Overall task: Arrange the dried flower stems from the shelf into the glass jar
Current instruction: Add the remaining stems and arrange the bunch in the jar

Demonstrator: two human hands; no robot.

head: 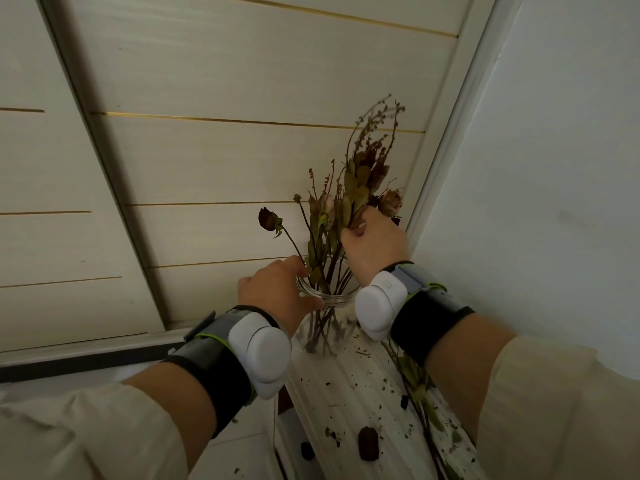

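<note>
1. Gripping the neck of the glass jar (341, 301), the left hand (277, 292) has its thumb across the near side of the rim and its fingers curled round the far side.
2. The glass jar stands upright on the white shelf (346, 393), close to the corner where the panelled wall (207, 161) meets a plain wall.
3. The dried flower stems (320, 237) stand in the jar, their lower ends visible through the glass and their tops fanning upward and to the right.
4. The right hand (375, 240) is raised above the jar mouth, its fingers curled into the leafy upper part of the bunch and pinching it. Which stem it holds cannot be told.
5. One dark rose bud (268, 219) leans out to the left, apart from the rest.
6. A loose stem (415, 379) with leaves lies flat on the shelf, partly hidden under the right forearm.
7. Dry crumbs and a dark petal fragment (367, 443) are scattered over the shelf's near part.
8. Both wrists carry a black band with a white pod (258, 358).
</note>
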